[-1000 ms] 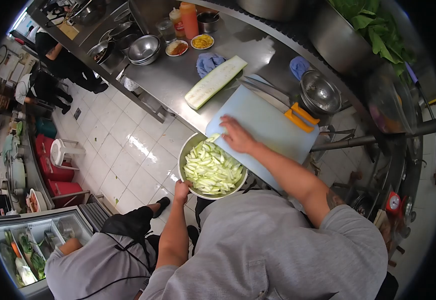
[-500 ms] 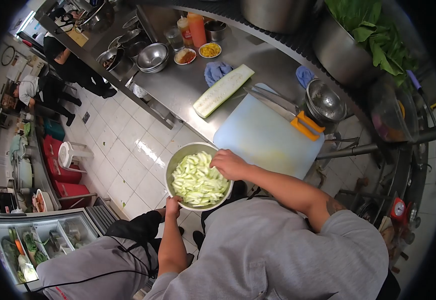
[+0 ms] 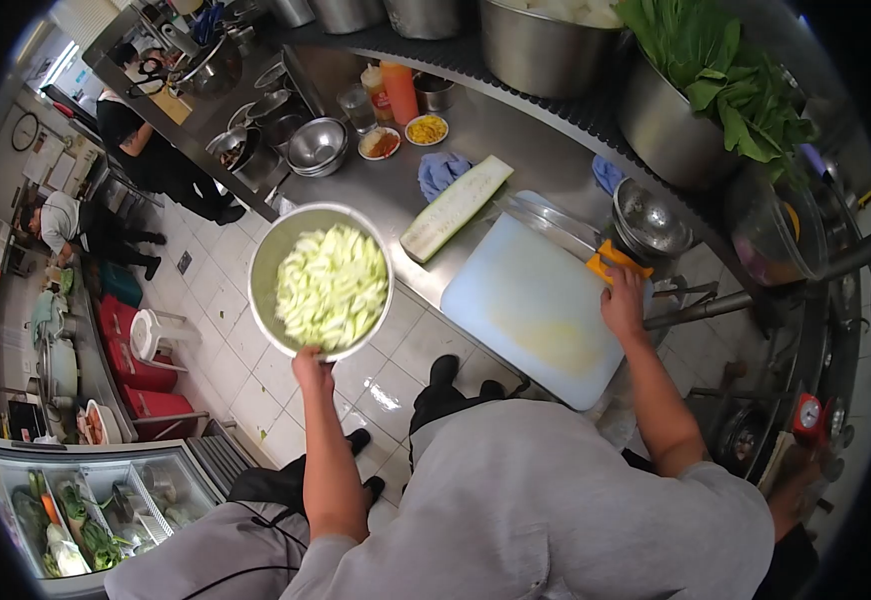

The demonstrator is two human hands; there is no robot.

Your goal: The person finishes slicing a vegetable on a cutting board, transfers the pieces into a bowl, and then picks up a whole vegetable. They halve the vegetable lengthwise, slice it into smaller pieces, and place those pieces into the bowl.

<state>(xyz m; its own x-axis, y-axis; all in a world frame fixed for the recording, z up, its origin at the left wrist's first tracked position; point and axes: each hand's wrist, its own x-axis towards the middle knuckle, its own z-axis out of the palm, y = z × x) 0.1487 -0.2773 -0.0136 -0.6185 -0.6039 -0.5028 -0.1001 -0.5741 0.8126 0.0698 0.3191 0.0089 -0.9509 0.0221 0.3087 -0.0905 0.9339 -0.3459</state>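
My left hand [image 3: 314,372] grips the near rim of a metal bowl [image 3: 259,290], held out over the floor. Sliced pale green vegetable [image 3: 331,285] fills much of it. At the right edge of the cutting board [image 3: 486,290], my right hand [image 3: 624,303] has its fingers bent over the orange handle [image 3: 614,262] of a long-bladed knife; its fingertips are partly hidden. The blade [image 3: 556,225] lies along the board's far edge. Left of the board, a halved pale green gourd [image 3: 456,210] lies cut face up on the steel counter [image 3: 396,185].
Blue cloths [image 3: 444,175], stacked metal bowls [image 3: 318,147] and sauce bottles [image 3: 399,90] stand along the counter. Overhead runs a shelf with large pots [image 3: 546,45] and leafy greens [image 3: 726,80]. A co-worker [image 3: 206,540] is close on my left; two people stand farther off.
The bowl has moved left and outward, now in my left hand alone. My right hand has left the sliced vegetable and reached the orange handle. The view has shifted slightly.
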